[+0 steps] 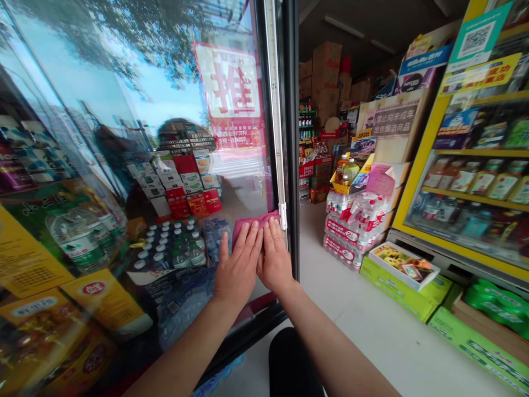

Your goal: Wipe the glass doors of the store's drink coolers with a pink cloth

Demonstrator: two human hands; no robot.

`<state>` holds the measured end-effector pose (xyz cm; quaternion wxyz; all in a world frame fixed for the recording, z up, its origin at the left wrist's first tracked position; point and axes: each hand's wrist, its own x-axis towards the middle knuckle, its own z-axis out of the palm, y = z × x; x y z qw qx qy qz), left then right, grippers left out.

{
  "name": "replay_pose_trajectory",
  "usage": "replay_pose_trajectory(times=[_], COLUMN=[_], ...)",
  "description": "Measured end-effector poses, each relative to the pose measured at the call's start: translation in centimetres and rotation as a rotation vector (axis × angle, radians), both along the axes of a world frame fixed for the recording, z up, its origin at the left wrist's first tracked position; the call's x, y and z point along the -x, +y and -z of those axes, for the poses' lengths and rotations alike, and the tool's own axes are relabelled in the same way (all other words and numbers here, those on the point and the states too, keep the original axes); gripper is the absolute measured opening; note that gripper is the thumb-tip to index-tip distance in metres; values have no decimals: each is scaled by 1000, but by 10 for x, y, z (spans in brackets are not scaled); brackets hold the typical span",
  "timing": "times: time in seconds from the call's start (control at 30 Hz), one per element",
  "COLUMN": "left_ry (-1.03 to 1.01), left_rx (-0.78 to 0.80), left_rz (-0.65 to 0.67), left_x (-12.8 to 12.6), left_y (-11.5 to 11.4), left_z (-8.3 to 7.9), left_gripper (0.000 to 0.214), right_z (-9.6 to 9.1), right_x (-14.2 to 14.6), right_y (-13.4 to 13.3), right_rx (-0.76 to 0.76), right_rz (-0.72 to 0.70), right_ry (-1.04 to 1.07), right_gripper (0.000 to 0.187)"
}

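A pink cloth (pixel 243 223) lies flat against the glass door (pixel 243 182), low down near the edge of its frame. My left hand (pixel 239 264) presses on the cloth with its fingers stretched out, the thumb standing apart. Beside it, touching, my right hand (pixel 276 258) is laid on the cloth with straight fingers close together; its thumb is hidden. Just right of my fingertips, a white strip (pixel 278 110) with a fitting at its lower end runs down the door frame. A red-and-white push sign (pixel 231 82) is on the glass above.
Through and in the glass show bottles (pixel 165 248) and yellow boxes (pixel 107 303), partly reflections. Right of the black door frame (pixel 292 165), shrink-wrapped bottles (pixel 347 231) stand on the floor (pixel 351 320). A yellow-framed drinks fridge (pixel 413 182) and green boxes (pixel 400 281) line the right side.
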<state>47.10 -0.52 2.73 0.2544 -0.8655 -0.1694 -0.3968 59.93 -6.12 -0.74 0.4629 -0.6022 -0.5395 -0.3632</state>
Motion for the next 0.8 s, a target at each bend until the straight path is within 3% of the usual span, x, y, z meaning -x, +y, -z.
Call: replay_pose_trajectory(times=[0.4,0.8], left_ry=[44,180], left_rx=[-59,-210], left_rz=[-14,13], left_x=[3,25], left_y=[-6,1], left_z=[34,35], left_gripper=[58,55], right_z=[38,62], right_x=[10,39], right_y=[-9,-18], right_rx=[14,39], right_rz=[69,145], right_ry=[13,157], right_gripper=[81,77])
